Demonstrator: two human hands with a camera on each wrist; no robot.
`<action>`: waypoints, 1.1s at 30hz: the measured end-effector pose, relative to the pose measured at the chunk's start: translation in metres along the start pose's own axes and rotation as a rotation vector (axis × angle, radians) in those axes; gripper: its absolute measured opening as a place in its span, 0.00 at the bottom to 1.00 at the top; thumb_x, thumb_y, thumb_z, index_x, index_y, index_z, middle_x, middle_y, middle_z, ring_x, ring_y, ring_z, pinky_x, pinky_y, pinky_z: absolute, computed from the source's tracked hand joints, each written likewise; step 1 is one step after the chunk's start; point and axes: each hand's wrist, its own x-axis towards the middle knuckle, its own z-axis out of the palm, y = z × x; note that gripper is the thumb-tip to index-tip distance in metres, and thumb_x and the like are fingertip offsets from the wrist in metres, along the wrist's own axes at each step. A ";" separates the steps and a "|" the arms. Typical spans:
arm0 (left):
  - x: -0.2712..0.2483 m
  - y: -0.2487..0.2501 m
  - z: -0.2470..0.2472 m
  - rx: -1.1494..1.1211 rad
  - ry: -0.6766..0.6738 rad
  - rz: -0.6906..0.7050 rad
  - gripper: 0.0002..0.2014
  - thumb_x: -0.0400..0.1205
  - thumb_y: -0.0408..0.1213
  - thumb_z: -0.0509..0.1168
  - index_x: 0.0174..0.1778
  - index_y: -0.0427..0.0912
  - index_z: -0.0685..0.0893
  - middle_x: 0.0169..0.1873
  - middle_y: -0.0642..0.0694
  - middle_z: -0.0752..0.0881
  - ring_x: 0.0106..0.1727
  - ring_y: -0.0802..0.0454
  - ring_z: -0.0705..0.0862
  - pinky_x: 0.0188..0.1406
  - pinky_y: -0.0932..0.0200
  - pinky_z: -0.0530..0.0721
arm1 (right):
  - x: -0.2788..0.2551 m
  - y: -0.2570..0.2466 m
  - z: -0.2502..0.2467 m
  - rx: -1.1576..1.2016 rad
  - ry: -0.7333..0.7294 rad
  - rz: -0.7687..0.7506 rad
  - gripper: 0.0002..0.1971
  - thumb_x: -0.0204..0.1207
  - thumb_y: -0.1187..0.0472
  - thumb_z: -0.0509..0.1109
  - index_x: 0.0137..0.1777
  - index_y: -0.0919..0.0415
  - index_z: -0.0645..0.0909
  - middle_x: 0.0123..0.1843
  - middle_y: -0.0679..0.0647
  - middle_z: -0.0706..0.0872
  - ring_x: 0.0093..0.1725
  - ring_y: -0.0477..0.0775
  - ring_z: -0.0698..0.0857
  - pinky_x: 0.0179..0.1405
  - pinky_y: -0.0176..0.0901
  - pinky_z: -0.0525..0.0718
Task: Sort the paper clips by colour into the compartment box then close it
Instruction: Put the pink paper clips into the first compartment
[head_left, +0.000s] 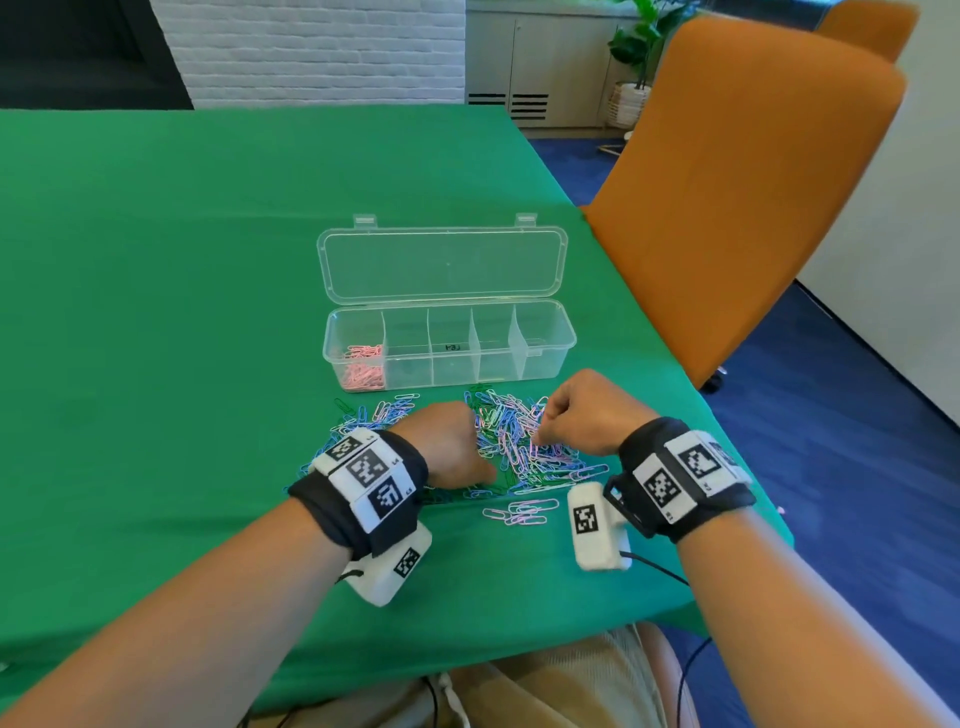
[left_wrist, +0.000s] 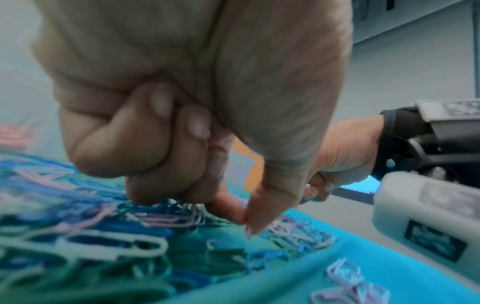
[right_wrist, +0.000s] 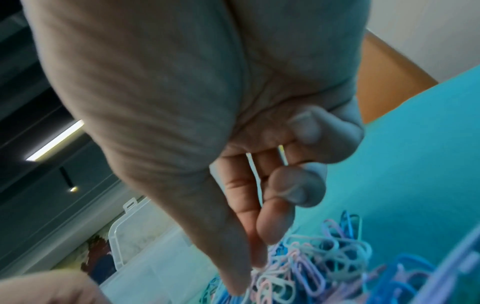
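Compartment box (head_left: 449, 345) sits mid-table with its lid (head_left: 441, 262) flipped open, pink clips (head_left: 363, 366) in the leftmost slot only. Mixed clip pile (head_left: 511, 441) lies toward the near edge. Left hand (head_left: 453, 447) pinches into it; right hand (head_left: 589, 410) pinches clips too.

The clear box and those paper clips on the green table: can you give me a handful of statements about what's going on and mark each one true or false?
1. The compartment box has its lid open. True.
2. Every compartment holds clips. False: only the leftmost one holds any, the pink clips; the others look empty.
3. The mixed pile of clips lies on the table in front of the box, on the person's side. True.
4. The left hand is reaching into the box. False: it is down at the pile, thumb and forefinger together at the clips.
5. The right hand lies flat and idle. False: its fingers are curled over the pile and pinch clips.
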 end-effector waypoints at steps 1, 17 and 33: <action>-0.001 -0.001 -0.002 -0.065 -0.006 -0.008 0.21 0.79 0.47 0.69 0.25 0.45 0.69 0.22 0.48 0.66 0.24 0.48 0.64 0.29 0.58 0.64 | 0.001 -0.001 0.002 -0.044 0.028 0.008 0.10 0.71 0.56 0.81 0.33 0.59 0.87 0.36 0.52 0.89 0.41 0.52 0.87 0.47 0.43 0.83; 0.002 -0.005 0.009 -1.639 0.010 -0.092 0.10 0.74 0.27 0.51 0.31 0.46 0.63 0.22 0.49 0.70 0.17 0.58 0.65 0.10 0.69 0.58 | -0.002 -0.005 0.002 0.108 -0.048 -0.011 0.08 0.74 0.59 0.78 0.38 0.62 0.90 0.36 0.53 0.91 0.33 0.47 0.83 0.31 0.35 0.78; 0.001 0.018 0.012 -1.683 -0.058 -0.070 0.13 0.87 0.38 0.54 0.42 0.37 0.79 0.27 0.43 0.80 0.24 0.52 0.80 0.20 0.65 0.76 | -0.006 -0.015 -0.010 0.575 -0.044 -0.080 0.09 0.72 0.64 0.79 0.34 0.58 0.82 0.24 0.48 0.80 0.24 0.44 0.75 0.19 0.34 0.68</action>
